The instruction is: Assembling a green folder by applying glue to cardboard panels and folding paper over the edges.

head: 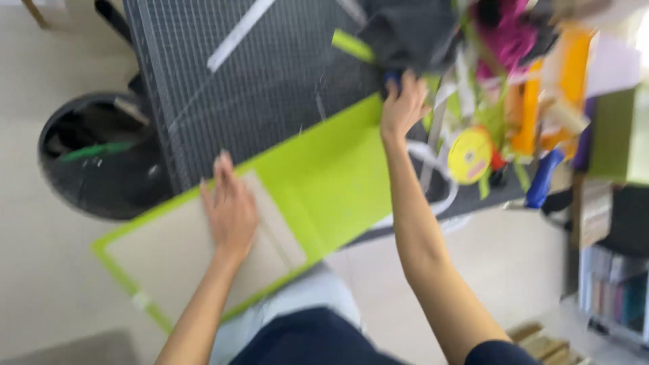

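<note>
Pale cream floor (40, 284) under soft, even daylight, blurred by camera motion. Dark gridded cutting mat (257, 88) spread over a tabletop. Round black waste bin (94, 159) on the floor to the left, green scraps inside. Low shelf unit with rows of coloured spines (618, 294) at far right. Slatted pale wooden crate (547, 345) near the bottom edge.

I see a dark gridded cutting mat (257, 88) covering the table; on it lie a lime-green sheet (338, 176), white strips (236, 34), heaped colourful scraps (514, 88).
</note>
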